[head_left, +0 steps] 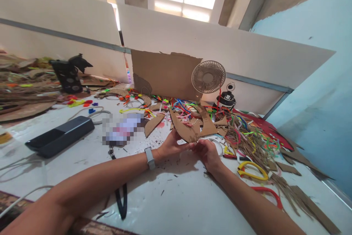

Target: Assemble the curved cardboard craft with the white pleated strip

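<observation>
A curved, crescent-like piece of brown cardboard [183, 129] is held up above the white table. My left hand [173, 143] grips it from the left, with the thumb along its lower edge and fingertips showing behind it. At its lower right end, my right hand [206, 151] is closed, fingers pinched near the edge; whether something small is between them is too small to tell. Beside the held piece lie a cut cardboard wedge [154, 125] on the left and another cardboard scrap [208, 127] on the right.
A phone [125, 129] with a black strap and a dark power bank [62, 136] lie on the left. Behind stand a fan [208, 77], a cardboard sheet [165, 75] and a black cup [67, 77]. Colourful pipe cleaners, twine and yellow-handled scissors [253, 171] cover the right.
</observation>
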Demonstrator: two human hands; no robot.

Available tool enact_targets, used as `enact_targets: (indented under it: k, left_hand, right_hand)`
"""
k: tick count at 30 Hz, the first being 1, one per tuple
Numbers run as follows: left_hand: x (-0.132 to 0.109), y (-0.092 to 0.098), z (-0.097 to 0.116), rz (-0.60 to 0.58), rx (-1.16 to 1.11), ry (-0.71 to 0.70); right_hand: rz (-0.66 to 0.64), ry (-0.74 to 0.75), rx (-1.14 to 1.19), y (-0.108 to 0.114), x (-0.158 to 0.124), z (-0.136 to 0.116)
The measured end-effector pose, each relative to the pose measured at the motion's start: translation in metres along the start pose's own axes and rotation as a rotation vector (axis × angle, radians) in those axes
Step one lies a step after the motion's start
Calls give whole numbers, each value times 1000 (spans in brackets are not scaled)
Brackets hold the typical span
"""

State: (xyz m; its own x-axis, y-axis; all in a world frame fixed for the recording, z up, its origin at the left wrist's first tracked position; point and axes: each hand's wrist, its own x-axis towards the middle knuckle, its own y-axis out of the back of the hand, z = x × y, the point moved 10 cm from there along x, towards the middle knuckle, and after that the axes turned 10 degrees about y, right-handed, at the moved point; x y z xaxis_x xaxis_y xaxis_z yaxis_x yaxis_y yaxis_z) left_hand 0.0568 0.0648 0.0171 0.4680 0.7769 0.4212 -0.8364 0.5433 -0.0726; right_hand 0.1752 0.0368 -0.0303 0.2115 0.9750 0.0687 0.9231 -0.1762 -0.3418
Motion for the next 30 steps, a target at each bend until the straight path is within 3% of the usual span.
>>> enact_targets:
  k: [9,17,25,30]
  left_hand:
    - [0,-4,13,-18,4,-18]
    - [0,-3,4,-30,-21,-15]
    - [-1,-4,17,-7,-1,-53]
    - [0,-4,8,-12,4,-18]
  right_hand:
    - [-27,51,-11,1,3,-1]
    - [-23,53,-34,2,5,1]
    - [-6,16,4,3,4,3]
    - [-7,11,54,4,5,5]
